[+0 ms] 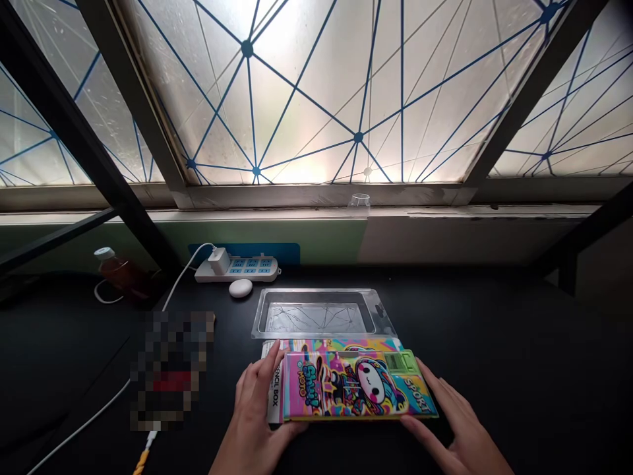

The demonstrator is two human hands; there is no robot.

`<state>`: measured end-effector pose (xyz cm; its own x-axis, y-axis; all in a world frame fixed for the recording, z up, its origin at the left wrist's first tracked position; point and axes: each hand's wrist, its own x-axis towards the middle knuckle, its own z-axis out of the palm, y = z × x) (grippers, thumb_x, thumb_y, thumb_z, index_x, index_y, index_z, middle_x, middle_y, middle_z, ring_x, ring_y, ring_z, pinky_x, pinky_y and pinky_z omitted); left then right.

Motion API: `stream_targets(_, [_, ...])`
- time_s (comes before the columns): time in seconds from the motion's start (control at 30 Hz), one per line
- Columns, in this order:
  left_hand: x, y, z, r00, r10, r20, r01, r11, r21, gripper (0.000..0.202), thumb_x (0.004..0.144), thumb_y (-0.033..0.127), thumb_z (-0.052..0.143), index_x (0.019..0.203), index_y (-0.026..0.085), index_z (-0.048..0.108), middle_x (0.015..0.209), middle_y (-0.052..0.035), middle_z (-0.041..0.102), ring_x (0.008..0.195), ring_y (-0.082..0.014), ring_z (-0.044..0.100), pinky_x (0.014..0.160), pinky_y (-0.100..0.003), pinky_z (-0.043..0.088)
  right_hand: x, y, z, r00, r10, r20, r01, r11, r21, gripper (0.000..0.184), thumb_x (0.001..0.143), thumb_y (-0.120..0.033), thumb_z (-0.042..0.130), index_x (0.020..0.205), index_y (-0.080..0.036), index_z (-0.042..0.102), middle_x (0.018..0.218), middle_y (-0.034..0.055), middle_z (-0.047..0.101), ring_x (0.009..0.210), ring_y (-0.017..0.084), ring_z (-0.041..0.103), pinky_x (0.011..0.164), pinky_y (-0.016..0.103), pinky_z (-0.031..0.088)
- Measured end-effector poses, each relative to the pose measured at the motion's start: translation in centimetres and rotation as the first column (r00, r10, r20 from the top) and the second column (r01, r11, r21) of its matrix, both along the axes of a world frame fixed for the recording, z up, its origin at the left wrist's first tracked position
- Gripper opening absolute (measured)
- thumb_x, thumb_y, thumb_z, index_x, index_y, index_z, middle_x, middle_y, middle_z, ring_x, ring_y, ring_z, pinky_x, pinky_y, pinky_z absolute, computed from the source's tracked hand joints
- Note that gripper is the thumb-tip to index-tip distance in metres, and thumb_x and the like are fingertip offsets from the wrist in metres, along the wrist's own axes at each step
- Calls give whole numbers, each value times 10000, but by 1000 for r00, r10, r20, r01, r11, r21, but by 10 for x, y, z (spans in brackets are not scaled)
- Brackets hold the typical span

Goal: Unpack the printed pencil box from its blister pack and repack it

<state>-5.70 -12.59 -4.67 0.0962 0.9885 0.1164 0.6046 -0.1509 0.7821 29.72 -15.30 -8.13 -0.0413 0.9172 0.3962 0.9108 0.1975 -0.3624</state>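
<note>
A colourful pencil box (356, 386) with a cartoon character, the word "SPORT" and a green corner piece lies between my two hands. Under and behind it shows a printed card (273, 389) reading "PENCIL BOX" along its left edge. My left hand (260, 412) grips the box's left end, fingers along the card's side and thumb at the near edge. At the right end my right hand (450, 419) is closed round the corner, its thumb at the near edge. Just beyond the card sits a clear plastic tray (255, 323), with nothing visible inside.
A white power strip (252, 269) with a plugged-in charger (219, 261) stands against the wall, a white rounded case (241, 288) before it. At left are a blurred-out object (171, 369) with a cable and a capped bottle (121, 274). A clear cup (360, 200) stands on the sill.
</note>
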Motion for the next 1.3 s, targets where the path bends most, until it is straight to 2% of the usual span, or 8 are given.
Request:
stream_targets(0.2, [-2,3,14,997,-75,29,71,990,124,772,984,306,559,1609,426,121,1666,-52,281,1515,-324,314,1175,-501,384,-9,4,26,993,15,-117,-6,997,75,665,945,-498,595,1552,-360,361,1494,62,562,1236,324,642,939,434,615])
stream_targets(0.4, [-11,57,46,972,-84,-221,133,967,219,713,1057,340,396,1635,312,-19,1705,-125,156,1563,-338,44,1212,-625,220,-31,71,72,957,52,-284,-91,988,-123,694,973,-527,531,1582,-266,323,1452,112,596,1270,346,612,993,478,569])
stream_targets(0.6, [-26,94,35,955,-18,-297,62,988,140,607,1046,275,368,1622,198,192,1662,-165,282,1556,-346,111,1200,-624,263,-50,118,44,982,177,-64,-184,977,-109,679,1006,-533,427,1600,-238,282,1537,133,507,1403,376,473,1076,550,488])
stream_targets(0.73, [-22,92,13,961,-26,-274,51,995,85,601,1057,339,355,1620,182,214,1660,-149,291,1542,-316,221,1209,-543,322,-49,117,30,986,167,22,-166,985,-50,682,1036,-496,390,1625,-219,183,1616,145,386,1457,350,403,1104,516,467])
stream_targets(0.87, [-17,88,6,948,-27,-318,55,995,80,607,1076,453,287,1611,167,258,1678,-131,241,1545,-320,219,1213,-552,313,-48,111,35,966,217,140,-217,976,-14,613,1039,-500,407,1555,-173,361,1660,173,278,1466,351,385,1096,490,459])
stream_targets(1.07, [-12,84,28,889,37,-456,69,974,214,462,1081,365,300,1455,202,517,1614,-114,406,1538,-353,239,1188,-649,274,-65,89,55,893,373,253,-411,904,116,350,1008,-346,509,1288,-169,624,1444,200,572,1340,355,529,1080,555,415])
stream_targets(1.17, [3,88,41,877,-43,-479,200,938,282,422,1067,311,346,1411,170,546,1614,-137,398,1544,-328,225,1208,-566,295,-81,75,61,828,532,174,-538,843,-18,301,998,-324,514,1221,-193,668,1296,155,672,1197,308,627,1022,486,486])
stream_targets(1.3, [36,105,47,827,-114,-550,260,945,195,524,1042,412,435,1504,165,455,1655,-165,303,1555,-390,130,1202,-606,258,-93,66,66,777,627,61,-575,745,-337,728,949,-589,557,1542,-193,411,1590,153,426,1450,350,398,1173,547,353])
